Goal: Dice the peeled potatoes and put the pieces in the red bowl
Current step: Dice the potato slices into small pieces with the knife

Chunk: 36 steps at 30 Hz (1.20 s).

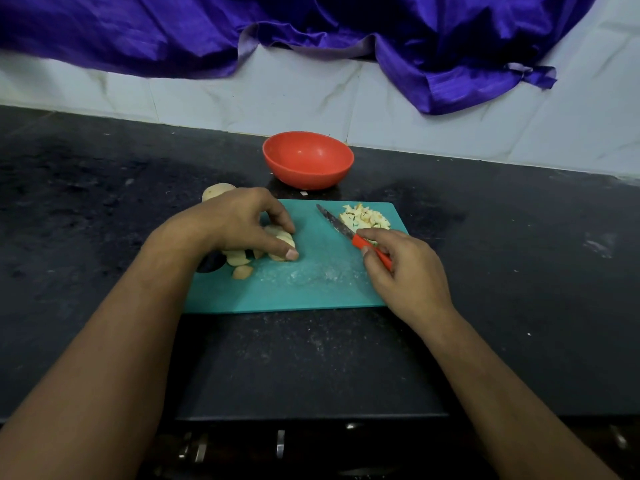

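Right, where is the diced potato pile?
Head view: the diced potato pile sits on the teal cutting board's far right corner, beside the red-handled knife.

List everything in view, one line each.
counter: one, black, foreground
wall: one, white tiles, behind counter
cloth: one, purple, draped over wall
board: one, teal, on counter
bowl: one, red, behind board
knife: one, red handle, over board
diced potato: one pile, pale yellow, board's far right corner
potato slices: several, pale, board's left
whole potato: one, pale, beyond board's far left corner
left hand: one, holds potato slices
right hand: one, grips knife
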Available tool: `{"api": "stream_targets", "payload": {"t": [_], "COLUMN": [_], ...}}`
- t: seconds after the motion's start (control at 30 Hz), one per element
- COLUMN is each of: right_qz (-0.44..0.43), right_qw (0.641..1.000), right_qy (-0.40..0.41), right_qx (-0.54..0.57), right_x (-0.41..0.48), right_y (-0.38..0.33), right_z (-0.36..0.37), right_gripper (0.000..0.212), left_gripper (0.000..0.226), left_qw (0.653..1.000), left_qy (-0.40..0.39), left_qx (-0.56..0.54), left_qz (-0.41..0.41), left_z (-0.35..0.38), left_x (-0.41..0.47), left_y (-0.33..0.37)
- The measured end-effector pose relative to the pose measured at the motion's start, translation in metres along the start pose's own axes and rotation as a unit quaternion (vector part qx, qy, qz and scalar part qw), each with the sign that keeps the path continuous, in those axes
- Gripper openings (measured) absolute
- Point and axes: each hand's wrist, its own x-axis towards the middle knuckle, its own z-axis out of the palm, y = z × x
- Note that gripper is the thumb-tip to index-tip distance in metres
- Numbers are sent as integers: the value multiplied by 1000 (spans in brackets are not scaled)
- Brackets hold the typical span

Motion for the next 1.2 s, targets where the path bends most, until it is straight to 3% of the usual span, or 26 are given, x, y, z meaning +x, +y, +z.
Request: {"api": "stream_targets", "payload": {"t": [0.47,0.77,0.93,1.2], "right_qz": [11,13,14,14], "right_qw": [1000,1000,1000,1000], "right_qy": [-6,-6,-7,-8], "right_qx": [5,16,16,12], "right_x": [0,1,1,1], "right_y": [0,1,2,2], "right_z": [-1,2,3,2], "right_gripper": [31,29,30,31], "left_gripper": [37,10,21,11], "left_qw": [999,998,995,994], "left_qy": [-38,19,84,49], "left_qx": [-29,-49,-10,-84], "left_qz": [13,32,51,48], "left_z": [0,-5,-4,-4], "left_x": [1,-4,-2,-4], "left_y": [-3,6,8,12]}}
